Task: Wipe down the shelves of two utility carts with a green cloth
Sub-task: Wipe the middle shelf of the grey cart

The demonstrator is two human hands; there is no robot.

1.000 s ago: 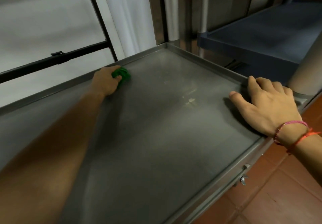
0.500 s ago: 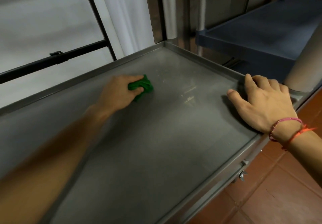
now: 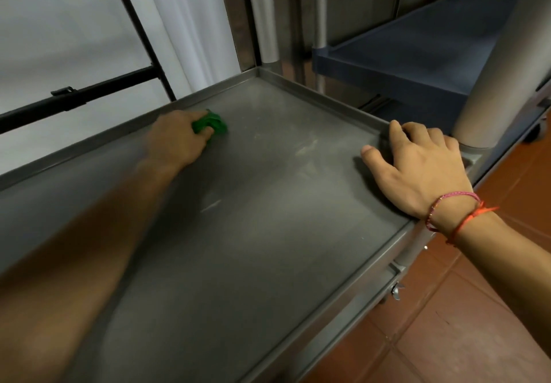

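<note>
A grey metal cart shelf (image 3: 268,248) with a raised rim fills the lower view. My left hand (image 3: 176,141) grips a bunched green cloth (image 3: 211,124) and presses it on the shelf near the far rim. My right hand (image 3: 417,168) rests flat on the shelf's right end, fingers over the rim beside the cart's grey corner post (image 3: 492,84). Pale streaks mark the shelf between my hands. A second cart's blue shelf (image 3: 417,54) stands behind to the right.
A black metal frame (image 3: 77,96) and white curtain (image 3: 185,24) stand behind the far rim. Red tiled floor (image 3: 462,323) lies to the right below the shelf. A wing nut (image 3: 396,291) sticks out under the near rim.
My left hand slid the green cloth right from the far rim, toward the shelf's middle, then back to the far rim. My right hand stayed on the rim.
</note>
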